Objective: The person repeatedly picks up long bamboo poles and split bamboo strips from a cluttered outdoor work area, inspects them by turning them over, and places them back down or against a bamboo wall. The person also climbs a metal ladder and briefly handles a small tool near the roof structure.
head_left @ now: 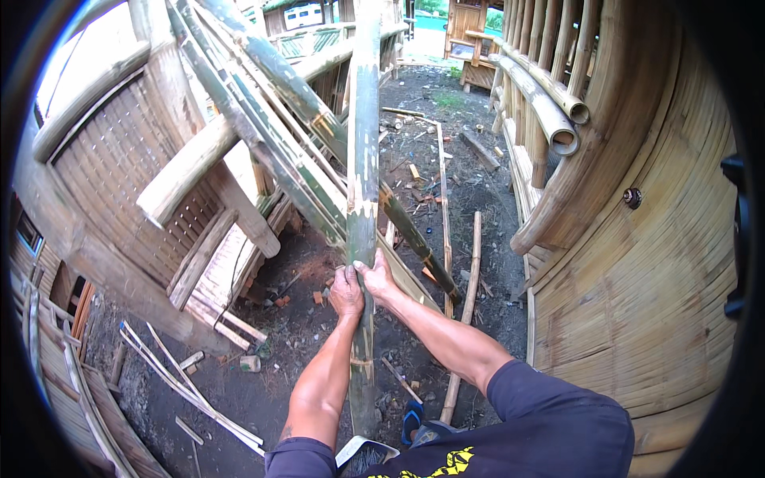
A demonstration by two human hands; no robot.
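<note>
A long green bamboo pole (362,167) with pale scraped patches stands nearly upright in front of me. My left hand (347,292) is closed round its left side. Just above and to the right, my right hand (378,279) grips the same pole, its thumb lying along the front. Below my hands the pole runs down between my forearms toward the ground. Behind it, other green bamboo poles (263,151) lean at a slant from the upper left, some of them split. A darker pole (418,243) slopes down to the right beside my right hand.
At left stands a woven bamboo wall panel (119,159) with thick posts. A curved bamboo wall (629,311) and jutting bamboo rails (550,119) line the right. Thin strips (191,390), a loose pole (470,295) and scraps lie on the dirt. A sandal (412,420) shows by my feet.
</note>
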